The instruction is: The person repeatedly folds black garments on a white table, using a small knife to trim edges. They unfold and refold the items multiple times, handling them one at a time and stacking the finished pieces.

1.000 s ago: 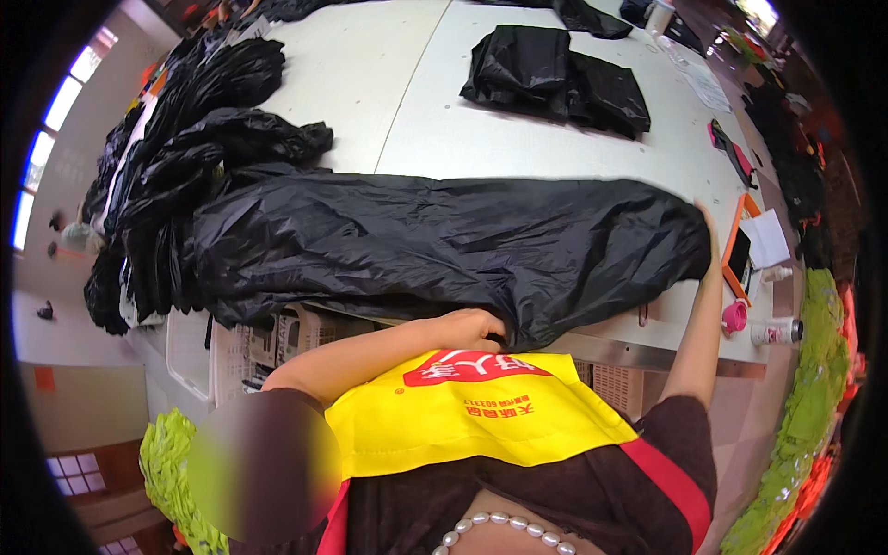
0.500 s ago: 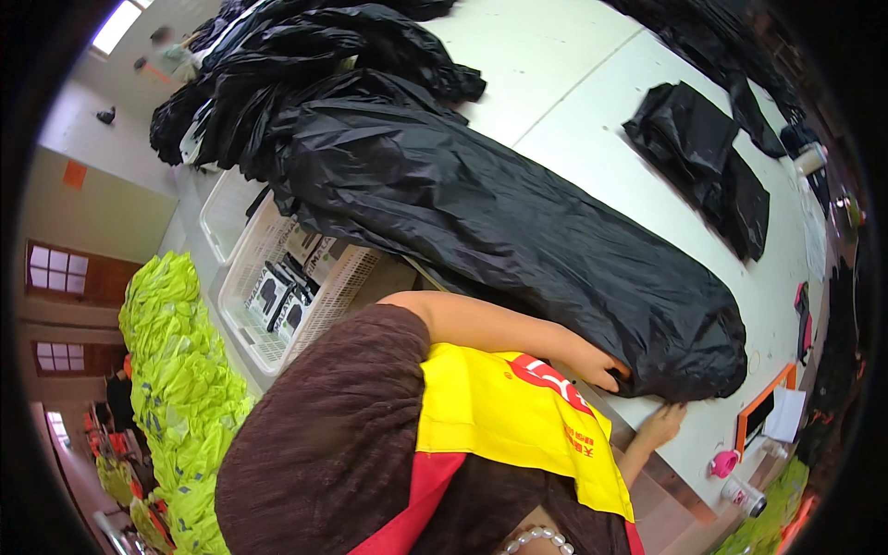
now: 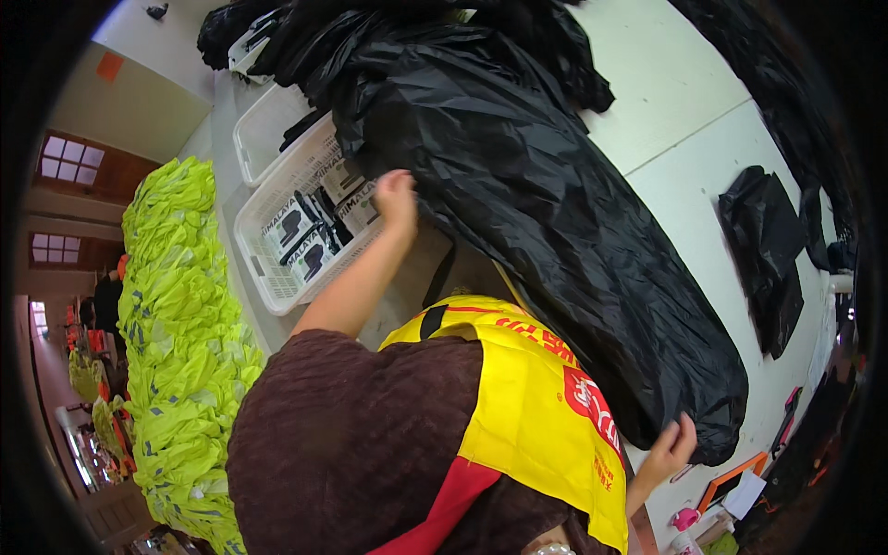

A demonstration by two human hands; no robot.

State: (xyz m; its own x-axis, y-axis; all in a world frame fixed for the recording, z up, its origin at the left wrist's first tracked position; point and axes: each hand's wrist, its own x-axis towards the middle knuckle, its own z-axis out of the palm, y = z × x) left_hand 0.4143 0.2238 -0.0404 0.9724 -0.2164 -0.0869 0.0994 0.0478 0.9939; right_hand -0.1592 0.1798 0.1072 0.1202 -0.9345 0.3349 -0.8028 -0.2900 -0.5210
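A long, thick bundle of thin, shiny black fabric lies slantwise across the white table. My left hand, its fingers curled in, is up against the bundle's left edge, beside a white basket. Whatever it may be gripping is hidden. Down at the bundle's rounded near end, my right hand pinches the fabric's edge between thumb and fingers. Inside the basket are white printed cards with dark pictures and black strips.
Another white basket stands beyond the first. Bright yellow-green garments are heaped on the left. Folded black fabric lies across the table to the right. An orange-edged frame and a pink object sit at the lower right.
My left hand has left the bundle's near end and travelled up and left to its edge by the basket. My right hand has come up onto the fabric's near end. The view has shifted.
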